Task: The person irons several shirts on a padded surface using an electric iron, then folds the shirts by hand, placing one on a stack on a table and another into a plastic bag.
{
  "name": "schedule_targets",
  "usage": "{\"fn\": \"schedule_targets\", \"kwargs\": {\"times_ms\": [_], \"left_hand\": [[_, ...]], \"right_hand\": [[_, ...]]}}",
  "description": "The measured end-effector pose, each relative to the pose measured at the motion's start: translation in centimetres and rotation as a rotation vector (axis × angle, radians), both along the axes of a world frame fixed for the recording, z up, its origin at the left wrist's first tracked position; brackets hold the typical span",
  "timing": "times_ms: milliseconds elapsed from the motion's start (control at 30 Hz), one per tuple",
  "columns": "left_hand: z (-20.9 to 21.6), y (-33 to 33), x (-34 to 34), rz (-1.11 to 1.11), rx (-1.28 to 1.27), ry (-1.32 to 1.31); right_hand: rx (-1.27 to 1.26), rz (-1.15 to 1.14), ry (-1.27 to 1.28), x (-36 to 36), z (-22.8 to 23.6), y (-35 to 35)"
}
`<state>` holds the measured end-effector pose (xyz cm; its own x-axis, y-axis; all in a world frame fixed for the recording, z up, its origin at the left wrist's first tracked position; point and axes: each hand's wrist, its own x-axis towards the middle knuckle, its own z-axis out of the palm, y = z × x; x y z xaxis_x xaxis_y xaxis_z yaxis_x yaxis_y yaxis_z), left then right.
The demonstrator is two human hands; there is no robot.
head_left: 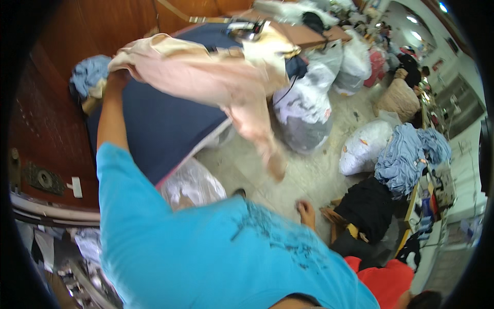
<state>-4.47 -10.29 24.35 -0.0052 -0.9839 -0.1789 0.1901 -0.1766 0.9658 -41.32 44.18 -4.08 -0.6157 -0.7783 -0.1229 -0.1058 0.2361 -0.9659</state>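
My left arm reaches out at the upper left. My left hand [118, 81] is closed on one end of a pale pink garment [190, 72], and the fabric covers part of the fingers. The garment stretches to the right above the dark blue table top [159, 116]. Its lower end hangs past the table edge, blurred by motion. My right hand [307, 212] shows beyond my blue shirt, low over the floor. Its fingers are loosely curled and apart, with nothing visible in them. A bundle of light blue cloth [90, 74] lies at the table's left corner.
Pale yellow cloth [267, 49] lies at the table's far end. Stuffed plastic bags [306, 105] stand on the floor beyond. To the right are a white bag [365, 147], piled blue garments [401, 159], black cloth [365, 206] and a person in red [388, 283]. A wooden door [51, 123] borders the left.
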Motion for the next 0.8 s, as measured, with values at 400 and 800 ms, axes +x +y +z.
{"fn": "schedule_targets", "kwargs": {"times_ms": [400, 800], "left_hand": [[-25.7, 12.2, -11.4, 0.191, -0.223, -1.163], [-18.1, 2.4, -9.4, 0.465, 0.387, -1.53]], "right_hand": [[-0.316, 0.585, 0.543, -7.8, 4.3, -38.1], [-0.038, 0.817, -0.159, -12.9, 6.1, -58.9]]}}
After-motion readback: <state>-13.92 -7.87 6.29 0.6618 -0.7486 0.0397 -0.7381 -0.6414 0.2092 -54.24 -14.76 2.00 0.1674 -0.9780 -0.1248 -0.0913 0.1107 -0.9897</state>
